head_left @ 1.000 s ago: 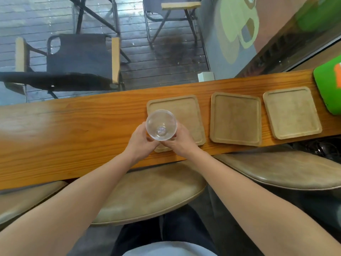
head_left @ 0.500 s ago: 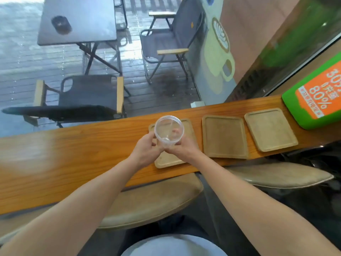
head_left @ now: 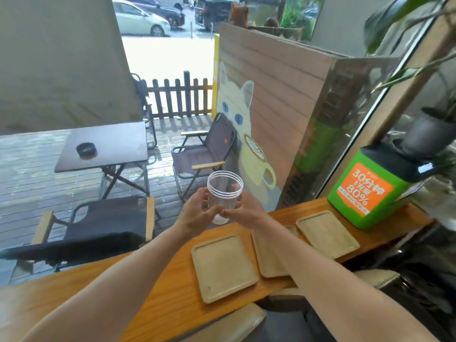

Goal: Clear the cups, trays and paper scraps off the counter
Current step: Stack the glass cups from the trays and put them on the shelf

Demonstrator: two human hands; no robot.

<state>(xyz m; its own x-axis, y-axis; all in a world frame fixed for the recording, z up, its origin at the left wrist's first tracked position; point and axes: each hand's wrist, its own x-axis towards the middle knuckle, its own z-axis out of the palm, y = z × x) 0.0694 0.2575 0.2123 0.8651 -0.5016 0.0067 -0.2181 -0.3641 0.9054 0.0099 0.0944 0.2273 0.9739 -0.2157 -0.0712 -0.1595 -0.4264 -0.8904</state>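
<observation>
Wet deck [head_left: 37, 174], folding chairs [head_left: 199, 156], cat mural [head_left: 249, 134], daylight

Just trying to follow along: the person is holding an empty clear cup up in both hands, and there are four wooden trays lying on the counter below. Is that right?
Nearly. The head view shows three trays on the counter, not four: a near tray, a middle tray partly hidden by the right forearm, and a far tray. The rest holds: the left hand and right hand hold an empty clear cup above it.
</observation>
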